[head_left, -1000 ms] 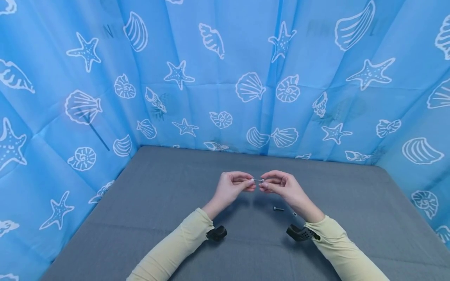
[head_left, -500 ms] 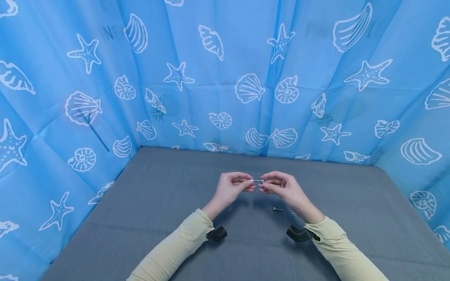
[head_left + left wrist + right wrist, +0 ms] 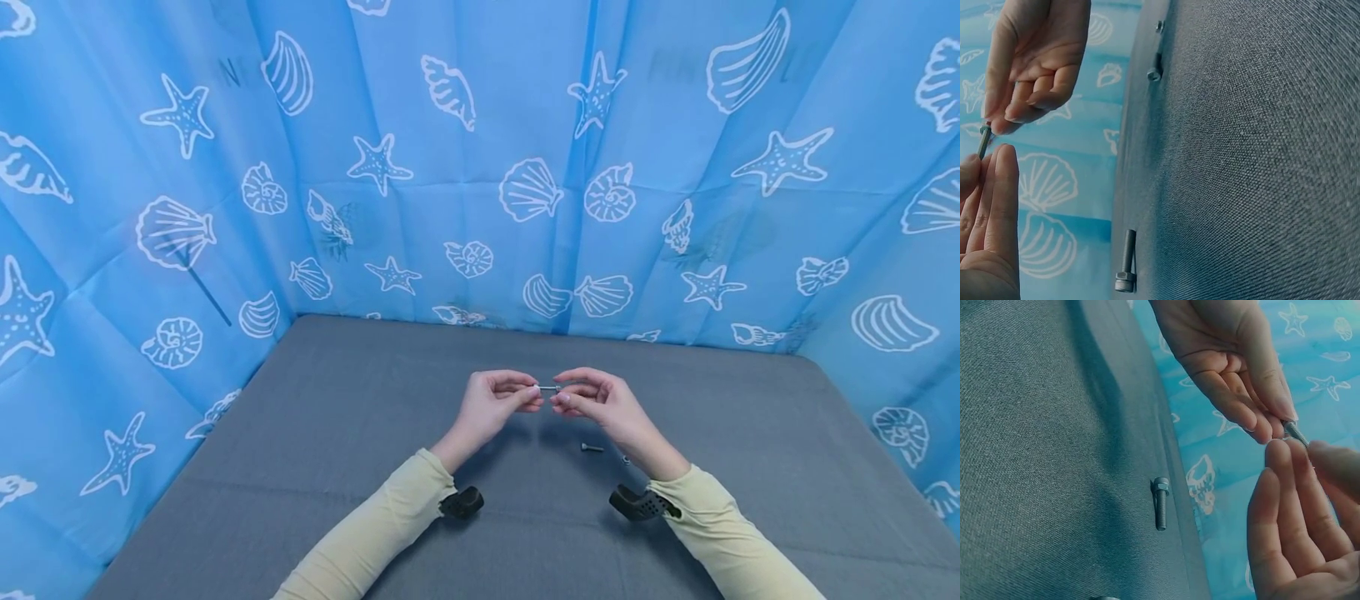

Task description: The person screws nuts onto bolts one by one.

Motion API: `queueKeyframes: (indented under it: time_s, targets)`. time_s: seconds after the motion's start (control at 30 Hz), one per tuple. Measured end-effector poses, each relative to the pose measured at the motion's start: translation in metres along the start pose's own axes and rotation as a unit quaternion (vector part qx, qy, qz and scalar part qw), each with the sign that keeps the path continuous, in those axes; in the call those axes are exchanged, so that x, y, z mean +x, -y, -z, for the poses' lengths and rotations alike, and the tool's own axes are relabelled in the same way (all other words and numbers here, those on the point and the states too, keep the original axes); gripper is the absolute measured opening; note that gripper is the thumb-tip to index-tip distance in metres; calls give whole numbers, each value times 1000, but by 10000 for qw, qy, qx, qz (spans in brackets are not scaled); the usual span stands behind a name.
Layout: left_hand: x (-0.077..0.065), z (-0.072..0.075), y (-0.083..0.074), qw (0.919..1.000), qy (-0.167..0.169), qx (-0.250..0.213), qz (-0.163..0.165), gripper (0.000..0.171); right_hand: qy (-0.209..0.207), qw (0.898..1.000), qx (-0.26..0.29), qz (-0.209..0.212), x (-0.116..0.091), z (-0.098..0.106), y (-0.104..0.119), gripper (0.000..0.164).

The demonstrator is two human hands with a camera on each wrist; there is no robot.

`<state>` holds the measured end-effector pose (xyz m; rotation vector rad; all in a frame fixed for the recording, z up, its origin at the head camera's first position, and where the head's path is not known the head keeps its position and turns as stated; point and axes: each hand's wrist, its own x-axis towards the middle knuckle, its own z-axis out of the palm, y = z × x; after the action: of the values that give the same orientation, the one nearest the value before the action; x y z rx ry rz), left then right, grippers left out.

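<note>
In the head view my left hand (image 3: 491,407) pinches one end of a metal bolt (image 3: 548,387) between thumb and fingers. Its shaft points across to my right hand (image 3: 603,404), whose thumb and fingertips pinch at a small nut (image 3: 985,129) near the other end. The right wrist view shows the bolt's thread (image 3: 1297,434) bridging both sets of fingertips. Both hands are raised over the grey table. Below lies a second bolt (image 3: 592,447), with a nut-like collar near its head. A loose nut (image 3: 626,459) is partly covered by my right wrist.
The left wrist view also shows another bolt (image 3: 1129,253) with a nut by its head, lying on the grey cloth-covered table (image 3: 360,392). A blue seashell curtain (image 3: 465,217) surrounds the back and sides. Black wrist cameras (image 3: 462,502) hang below the cuffs.
The fingertips of my right hand have shifted slightly around the nut, which shows less than before. My left hand keeps its hold. The whole head view has drifted a little.
</note>
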<state>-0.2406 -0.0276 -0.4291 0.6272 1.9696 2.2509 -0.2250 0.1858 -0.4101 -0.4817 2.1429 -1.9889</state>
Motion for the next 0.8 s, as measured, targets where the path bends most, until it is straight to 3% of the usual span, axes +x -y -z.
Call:
queueKeyframes:
  time_s: [0.3, 0.43, 0.6, 0.8]
  targets:
    - [-6, -4, -15, 9999, 94, 82, 0, 14, -162, 9989, -383, -193, 1, 0, -1, 33]
    - [-1, -1, -2, 10000, 87, 12, -30, 15, -25, 9993, -359, -94, 1, -1, -2, 33]
    - [-2, -1, 0, 10000, 27, -10, -72, 16, 94, 9997, -47, 204, 0, 1, -2, 30]
    - [-4, -4, -1, 10000, 17, 22, -89, 18, -27, 9997, -197, -123, 0, 1, -2, 34]
